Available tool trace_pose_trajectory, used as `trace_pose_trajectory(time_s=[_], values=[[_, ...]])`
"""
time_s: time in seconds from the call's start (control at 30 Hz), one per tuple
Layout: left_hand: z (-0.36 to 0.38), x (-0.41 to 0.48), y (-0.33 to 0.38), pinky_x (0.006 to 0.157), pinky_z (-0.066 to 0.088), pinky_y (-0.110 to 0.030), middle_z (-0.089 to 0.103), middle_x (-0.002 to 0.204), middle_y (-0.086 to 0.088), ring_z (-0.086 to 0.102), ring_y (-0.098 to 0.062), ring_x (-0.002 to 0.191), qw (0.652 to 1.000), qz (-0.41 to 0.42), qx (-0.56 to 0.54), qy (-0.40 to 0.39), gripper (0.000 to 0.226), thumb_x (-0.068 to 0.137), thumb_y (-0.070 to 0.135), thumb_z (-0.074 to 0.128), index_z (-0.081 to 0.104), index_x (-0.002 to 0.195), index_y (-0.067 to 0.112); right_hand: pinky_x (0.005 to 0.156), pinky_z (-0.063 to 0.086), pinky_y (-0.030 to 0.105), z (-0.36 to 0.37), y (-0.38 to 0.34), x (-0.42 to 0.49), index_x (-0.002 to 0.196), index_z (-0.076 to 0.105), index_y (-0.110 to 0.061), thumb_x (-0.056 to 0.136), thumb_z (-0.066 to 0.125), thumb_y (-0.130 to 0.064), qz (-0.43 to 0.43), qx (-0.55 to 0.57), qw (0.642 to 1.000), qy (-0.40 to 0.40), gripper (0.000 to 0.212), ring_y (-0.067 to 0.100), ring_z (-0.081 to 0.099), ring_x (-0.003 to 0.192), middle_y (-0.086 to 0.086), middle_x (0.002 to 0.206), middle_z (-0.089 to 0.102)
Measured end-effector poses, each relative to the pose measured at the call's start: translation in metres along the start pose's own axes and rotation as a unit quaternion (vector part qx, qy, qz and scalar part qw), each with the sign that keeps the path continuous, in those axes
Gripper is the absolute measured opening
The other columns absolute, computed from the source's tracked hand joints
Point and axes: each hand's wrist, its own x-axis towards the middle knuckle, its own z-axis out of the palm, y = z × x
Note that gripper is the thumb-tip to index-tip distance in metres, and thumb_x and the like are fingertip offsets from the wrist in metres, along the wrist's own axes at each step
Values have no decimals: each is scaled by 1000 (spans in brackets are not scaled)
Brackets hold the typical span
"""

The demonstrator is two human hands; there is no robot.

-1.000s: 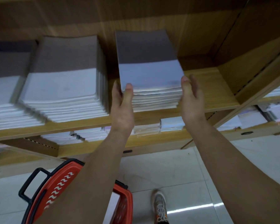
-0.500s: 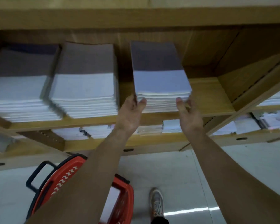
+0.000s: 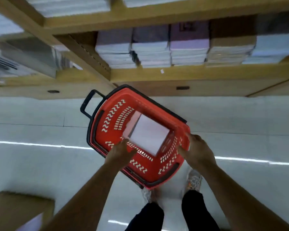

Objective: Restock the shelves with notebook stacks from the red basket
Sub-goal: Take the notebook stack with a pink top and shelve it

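Note:
The red basket (image 3: pixel 113 112) stands on the floor in front of the shelves, with one pale notebook stack (image 3: pixel 148 135) lying inside it. My left hand (image 3: pixel 120 152) reaches into the basket at the stack's near left edge, fingers apart, close to the stack or touching it. My right hand (image 3: pixel 197 150) hovers over the basket's right rim beside the stack, fingers spread and pointing down. Neither hand holds anything. The view is blurred by motion.
Several notebook stacks (image 3: pixel 150 47) fill the low wooden shelf (image 3: pixel 190 72) just beyond the basket. The basket's black handle (image 3: pixel 88 104) sticks out to the far left. A brown box (image 3: pixel 15 210) sits at the lower left. My shoes (image 3: pixel 193 180) stand behind the basket.
Both hands let go of the stack on the upper shelf and dropped to the basket. My view swung down from the shelf to the floor.

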Motion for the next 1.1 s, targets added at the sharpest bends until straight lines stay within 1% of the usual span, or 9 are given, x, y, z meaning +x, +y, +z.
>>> trace_pose_trajectory(time_s=[0.1,0.23,0.37,0.53,0.63,0.73,0.83,0.97,1.1], values=[[13,55,-30,83,60,-44,65,125,-6,70,-21,97,999,-6,-30,26,55,90,52,58,44,137,27,100,53,49,62,-6,40,146,41,-29,89,64,-56,-10,32,999,-20,68,27,60,125,0,140,58],[39,149,-67,100,50,-46,49,146,-11,55,-32,127,997,0,-39,74,73,92,47,64,32,150,18,107,47,48,144,-7,105,152,37,-25,88,60,-62,6,-17,1000,1,77,25,51,135,1,152,48],[79,222,-105,110,41,-54,41,147,-9,42,-32,136,988,-26,-107,109,81,88,47,69,26,151,18,112,40,47,211,7,179,156,32,-20,89,56,-66,10,-68,997,22,84,27,41,143,5,157,40],[143,253,-131,114,36,-48,34,154,-10,35,-33,142,964,-107,-205,130,92,89,38,73,13,155,17,116,35,47,249,8,249,160,21,-24,91,61,-60,1,-138,990,38,88,30,28,150,6,165,25],[164,263,-119,111,42,-43,35,157,-11,41,-31,141,935,-137,-312,102,102,91,35,72,-4,158,20,109,42,47,255,12,272,158,26,-25,89,64,-57,-7,-166,984,58,85,30,37,142,8,157,34],[181,272,-104,108,47,-40,33,158,-12,46,-33,138,909,-192,-356,101,100,89,43,71,3,158,20,111,39,47,256,16,282,158,27,-26,90,65,-54,5,-162,986,47,83,30,35,144,6,157,36],[199,275,-94,105,49,-47,25,160,-8,45,-36,137,894,-209,-359,170,99,85,50,72,5,155,30,114,37,48,254,21,288,158,26,-28,91,65,-53,-10,-137,991,8,81,29,33,148,3,162,33],[231,278,-90,107,46,-51,30,158,-4,40,-33,142,886,-225,-332,230,103,74,78,61,11,151,33,115,34,44,244,26,299,157,30,-27,94,65,-48,-35,-92,995,-28,75,27,33,149,1,162,35],[258,278,-75,115,36,-50,36,158,-3,38,-30,145,835,-306,-387,243,110,69,91,45,18,153,25,118,33,48,243,36,310,157,26,-29,90,66,-55,-62,-97,992,-57,83,27,31,150,-1,162,33]])
